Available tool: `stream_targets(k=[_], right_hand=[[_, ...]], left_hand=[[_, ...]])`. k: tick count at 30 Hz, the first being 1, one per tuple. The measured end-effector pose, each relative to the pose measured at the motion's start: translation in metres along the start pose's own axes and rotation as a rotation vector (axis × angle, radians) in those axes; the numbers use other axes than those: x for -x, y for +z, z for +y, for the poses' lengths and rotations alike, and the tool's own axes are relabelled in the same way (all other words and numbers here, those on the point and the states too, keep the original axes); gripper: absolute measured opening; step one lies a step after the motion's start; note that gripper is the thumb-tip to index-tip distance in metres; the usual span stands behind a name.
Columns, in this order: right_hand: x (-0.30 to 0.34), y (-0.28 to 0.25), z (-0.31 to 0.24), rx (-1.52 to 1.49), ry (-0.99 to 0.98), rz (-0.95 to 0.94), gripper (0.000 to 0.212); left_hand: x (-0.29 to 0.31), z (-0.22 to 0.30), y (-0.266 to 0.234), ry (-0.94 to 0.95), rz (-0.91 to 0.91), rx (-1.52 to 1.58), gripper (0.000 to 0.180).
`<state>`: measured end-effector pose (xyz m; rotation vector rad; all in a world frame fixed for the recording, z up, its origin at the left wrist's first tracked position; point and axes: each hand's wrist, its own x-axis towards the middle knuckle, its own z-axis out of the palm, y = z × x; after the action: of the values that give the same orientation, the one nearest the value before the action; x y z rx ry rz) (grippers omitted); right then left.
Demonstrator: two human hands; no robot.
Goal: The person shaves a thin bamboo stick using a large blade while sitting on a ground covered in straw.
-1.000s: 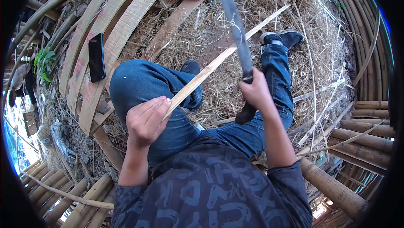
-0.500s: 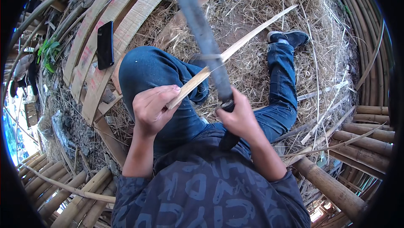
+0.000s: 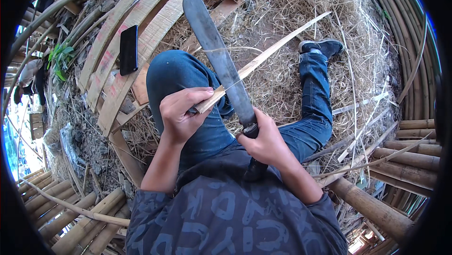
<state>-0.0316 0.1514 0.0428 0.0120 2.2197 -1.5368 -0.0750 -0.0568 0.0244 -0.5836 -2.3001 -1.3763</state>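
My left hand (image 3: 181,114) is closed around the near end of a long, pale bamboo strip (image 3: 285,43), which slants away to the far right. In my right hand (image 3: 264,138) is the dark handle of a machete (image 3: 209,29), its fingers wrapped round it. The broad grey blade crosses over the strip just past my left fingers and points to the far left. A thin curled shaving (image 3: 238,49) lies across the blade and reaches toward the strip. Part of the strip is hidden beneath the blade.
A slatted wooden pallet (image 3: 162,8) leans at the left with a black phone (image 3: 128,50) on it. Dry straw and shavings (image 3: 278,1) cover the ground between my legs in jeans (image 3: 174,74). Bamboo poles (image 3: 372,208) stand at the right and lower left.
My left hand and the near end of the strip have shifted right and slightly up. The blade's tip has swung left and lower. A thin shaving now shows longer across the blade.
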Motion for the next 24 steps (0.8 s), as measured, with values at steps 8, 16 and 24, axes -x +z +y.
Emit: stream_targets(k=[8, 16, 24], right_hand=[[0.013, 0.009, -0.002, 0.004, -0.027, -0.036, 0.058], [0.021, 0.007, -0.025, -0.029, 0.012, -0.102, 0.051], [0.026, 0.007, -0.029, -0.074, -0.100, -0.105, 0.049]], left_hand=[[0.001, 0.005, 0.002, -0.010, 0.041, 0.002, 0.018], [0.004, 0.003, 0.004, 0.002, 0.083, 0.014, 0.018], [0.009, 0.002, 0.004, -0.061, 0.082, -0.031, 0.019]])
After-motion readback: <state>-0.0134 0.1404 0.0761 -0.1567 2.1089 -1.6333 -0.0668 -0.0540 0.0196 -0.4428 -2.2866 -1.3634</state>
